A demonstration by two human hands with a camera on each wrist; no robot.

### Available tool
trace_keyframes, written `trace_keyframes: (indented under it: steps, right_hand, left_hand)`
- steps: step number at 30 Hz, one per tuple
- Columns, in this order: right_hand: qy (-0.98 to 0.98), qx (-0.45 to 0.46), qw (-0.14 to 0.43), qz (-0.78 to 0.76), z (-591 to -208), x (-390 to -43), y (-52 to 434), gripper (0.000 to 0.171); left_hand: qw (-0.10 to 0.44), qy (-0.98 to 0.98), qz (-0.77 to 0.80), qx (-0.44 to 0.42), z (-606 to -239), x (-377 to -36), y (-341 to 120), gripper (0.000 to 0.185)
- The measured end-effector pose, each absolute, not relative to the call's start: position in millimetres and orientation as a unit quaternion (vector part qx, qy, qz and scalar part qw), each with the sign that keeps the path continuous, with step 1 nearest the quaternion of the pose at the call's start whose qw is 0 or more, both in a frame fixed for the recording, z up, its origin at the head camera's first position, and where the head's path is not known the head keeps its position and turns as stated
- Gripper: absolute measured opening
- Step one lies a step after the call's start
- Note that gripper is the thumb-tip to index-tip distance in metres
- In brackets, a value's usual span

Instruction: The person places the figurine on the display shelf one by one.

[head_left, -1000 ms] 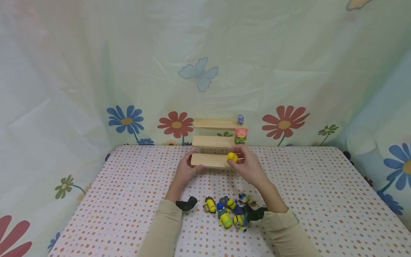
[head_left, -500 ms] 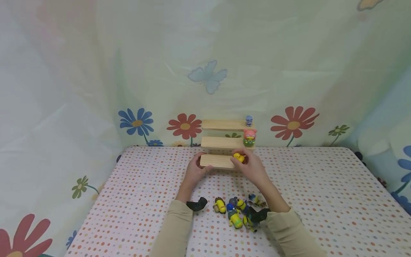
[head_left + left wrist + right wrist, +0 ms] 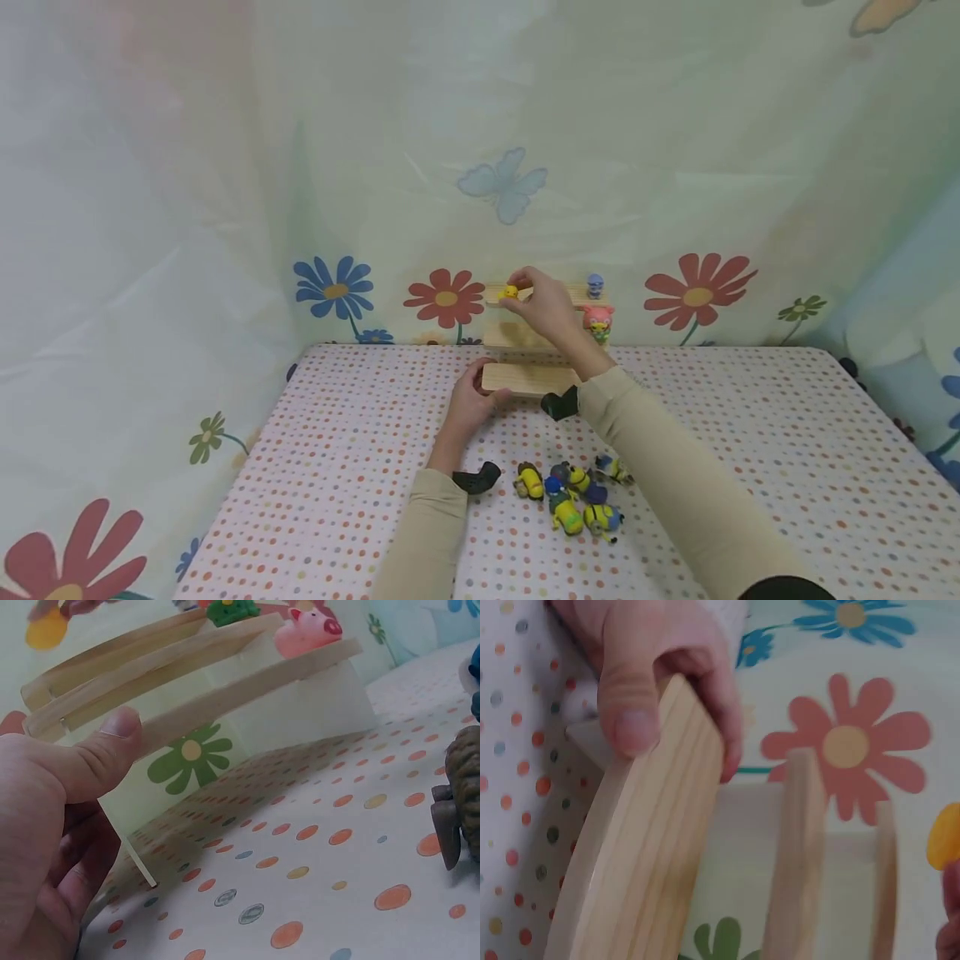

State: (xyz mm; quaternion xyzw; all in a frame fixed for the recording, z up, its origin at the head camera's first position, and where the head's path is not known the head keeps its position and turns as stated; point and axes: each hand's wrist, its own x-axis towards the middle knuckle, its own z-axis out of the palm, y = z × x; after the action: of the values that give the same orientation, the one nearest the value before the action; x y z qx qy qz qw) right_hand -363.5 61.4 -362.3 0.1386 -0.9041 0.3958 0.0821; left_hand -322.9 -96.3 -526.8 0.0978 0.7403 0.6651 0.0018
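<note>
Dotted tablecloth (image 3: 337,467), flowery backdrop (image 3: 225,208). Left hand (image 3: 468,408) gripping bottom shelf (image 3: 525,379); right hand (image 3: 543,304) pinching yellow toy (image 3: 511,292), blurry, at 12 o'clock.

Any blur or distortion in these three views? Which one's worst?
Head view: even soft light, sharp, slight wide-angle bowing at the edges. Left wrist view: the thumb is fairly sharp, the yellow toy up top is smeared. Right wrist view is worst: the wooden shelf and left hand are soft, too close to focus.
</note>
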Motion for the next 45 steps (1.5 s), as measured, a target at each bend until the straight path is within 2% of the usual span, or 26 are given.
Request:
trace_keyframes:
  steps: [11,15,20,23,25,27,30,33,35,39,42,45]
  right_hand:
    - [-0.924,0.14,0.094,0.343,-371.4,-396.4,47.3,0.028]
    - [-0.932,0.153,0.092,0.316,-371.9,-397.9,42.2,0.034]
    - [-0.931,0.151,0.14,0.303,-369.7,-377.1,57.9,0.048]
    - [-0.918,0.156,0.162,0.326,-371.7,-342.8,71.2,0.041]
    - [-0.923,0.172,0.136,0.317,-378.1,-313.2,77.5,0.034]
    - [-0.938,0.187,0.075,0.281,-387.1,-282.2,77.8,0.032]
    - [-0.952,0.223,-0.021,0.207,-405.0,-246.5,66.3,0.038]
    - [-0.955,0.238,-0.076,0.156,-426.8,-218.8,58.1,0.043]
    - [-0.955,0.253,-0.081,0.136,-437.7,-212.3,48.6,0.041]
    - [-0.958,0.264,-0.057,0.099,-452.8,-206.9,42.7,0.034]
    - [-0.956,0.256,-0.064,0.127,-455.7,-209.7,46.5,0.03]
    - [-0.951,0.227,-0.077,0.193,-452.2,-217.8,54.2,0.034]
  left_hand:
    - [0.003,0.735,0.672,0.088,-526.0,-324.4,-90.8,0.072]
    - [0.004,0.734,0.675,0.081,-524.5,-323.7,-94.6,0.07]
    - [0.006,0.737,0.671,0.083,-525.5,-323.7,-87.4,0.072]
    - [0.01,0.747,0.66,0.078,-524.9,-321.2,-87.3,0.075]
    - [0.012,0.75,0.657,0.077,-523.3,-319.3,-91.3,0.077]
    - [0.011,0.753,0.654,0.077,-520.8,-318.9,-98.6,0.076]
    - [-0.005,0.757,0.649,0.073,-515.6,-321.9,-111.2,0.075]
    - [-0.007,0.762,0.645,0.064,-516.3,-319.0,-109.3,0.075]
    - [-0.004,0.763,0.643,0.063,-513.6,-320.1,-112.4,0.076]
    - [0.013,0.76,0.647,0.064,-512.1,-320.8,-112.3,0.079]
    - [0.016,0.76,0.646,0.064,-512.4,-320.9,-112.5,0.079]
    - [0.006,0.769,0.636,0.064,-512.0,-320.2,-113.0,0.079]
